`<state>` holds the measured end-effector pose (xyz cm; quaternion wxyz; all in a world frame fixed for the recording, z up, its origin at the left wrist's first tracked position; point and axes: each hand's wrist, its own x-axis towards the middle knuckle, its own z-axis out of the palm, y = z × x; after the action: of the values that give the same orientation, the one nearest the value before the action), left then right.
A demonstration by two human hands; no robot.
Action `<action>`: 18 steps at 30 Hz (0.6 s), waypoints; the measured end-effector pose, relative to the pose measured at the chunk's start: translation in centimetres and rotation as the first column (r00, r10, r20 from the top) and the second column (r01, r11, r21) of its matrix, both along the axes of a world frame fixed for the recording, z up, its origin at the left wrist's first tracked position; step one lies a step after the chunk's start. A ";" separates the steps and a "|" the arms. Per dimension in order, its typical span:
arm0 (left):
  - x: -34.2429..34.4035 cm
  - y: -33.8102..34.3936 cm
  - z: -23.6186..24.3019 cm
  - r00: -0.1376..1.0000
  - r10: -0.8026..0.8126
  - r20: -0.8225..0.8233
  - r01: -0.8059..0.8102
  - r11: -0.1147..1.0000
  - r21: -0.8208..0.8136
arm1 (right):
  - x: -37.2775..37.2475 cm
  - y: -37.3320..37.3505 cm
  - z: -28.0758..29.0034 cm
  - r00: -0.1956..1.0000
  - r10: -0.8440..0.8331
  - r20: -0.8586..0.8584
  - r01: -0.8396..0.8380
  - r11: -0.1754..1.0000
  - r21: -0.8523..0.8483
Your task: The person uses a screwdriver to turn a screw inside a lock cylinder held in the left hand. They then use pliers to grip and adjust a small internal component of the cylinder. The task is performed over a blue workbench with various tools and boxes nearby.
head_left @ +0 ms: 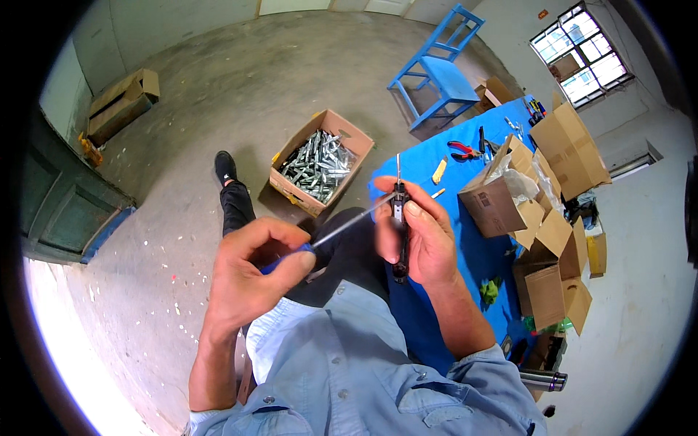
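Left hand: the left hand is closed around the blue handle of a screwdriver, thumb pressed along the top; it sits left of the black part and a little lower.
Screwdriver: its thin metal shaft slants up and to the right, and the tip meets the black part near its upper end.
Right hand: the right hand is clamped on a narrow black part, fingers wrapped over the front and thumb behind.
Black part: held upright above the person's lap, at the left edge of the blue table; a thin metal pin sticks straight up from its top (what the part is cannot be told).
Hands together or apart: apart, joined only through the screwdriver touching the black part.
Box of metal pieces: an open cardboard box full of silvery metal pieces stands on the concrete floor, up and left of the black part.
On the table: red-handled pliers lie up and right of the black part, and an open carton with clear plastic inside stands to its right, near more cartons.
Chair: a blue wooden chair stands well beyond the black part, past the far end of the table.
Person: seated, in a light blue shirt and dark trousers, one black shoe stretched out left of the box of metal pieces.
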<state>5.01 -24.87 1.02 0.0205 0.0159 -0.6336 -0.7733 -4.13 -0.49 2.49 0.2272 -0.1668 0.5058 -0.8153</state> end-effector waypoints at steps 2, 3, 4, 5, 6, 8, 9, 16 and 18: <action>-0.4 0.1 0.2 0.996 0.094 -0.001 -0.094 0.992 0.082 | 0.2 0.2 -0.1 0.998 0.049 -0.036 -0.048 0.998 0.027; -0.6 0.0 0.3 0.990 0.143 0.008 -0.143 0.982 0.123 | 0.5 0.2 -0.3 0.996 0.076 -0.047 -0.074 0.996 0.041; -0.8 0.2 0.5 0.988 0.146 0.045 -0.152 0.975 0.163 | 0.8 0.0 -0.3 0.993 0.110 -0.034 -0.107 0.992 0.072; -1.3 0.3 0.6 0.990 0.114 0.078 -0.125 0.980 0.152 | 1.1 -0.2 -0.1 0.989 0.143 -0.020 -0.141 0.985 0.104; -1.6 0.3 0.6 0.989 0.093 0.117 -0.108 0.985 0.136 | 1.6 -0.7 0.0 0.982 0.187 0.000 -0.185 0.975 0.126; -2.1 1.0 -0.2 0.989 0.107 0.106 -0.112 0.992 0.049 | 2.6 -1.9 -0.5 0.966 0.249 0.073 -0.257 0.959 0.117; -2.3 1.2 0.4 0.993 0.085 0.086 -0.085 0.996 -0.010 | 3.0 -2.3 -0.7 0.955 0.274 0.110 -0.287 0.951 0.114; -2.8 1.1 -2.1 0.999 -0.027 0.025 0.024 0.995 0.099 | 3.7 -2.0 -1.2 0.908 0.337 0.250 -0.380 0.913 0.149; -2.8 1.1 -2.2 0.995 -0.068 0.073 0.054 0.983 0.176 | 3.8 -1.8 -1.4 0.911 0.351 0.217 -0.388 0.906 0.166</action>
<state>2.25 -23.75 -1.23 -0.0297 0.0288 -0.5641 -0.8247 -0.36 -2.30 1.08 0.4393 -0.1605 0.5235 -0.7122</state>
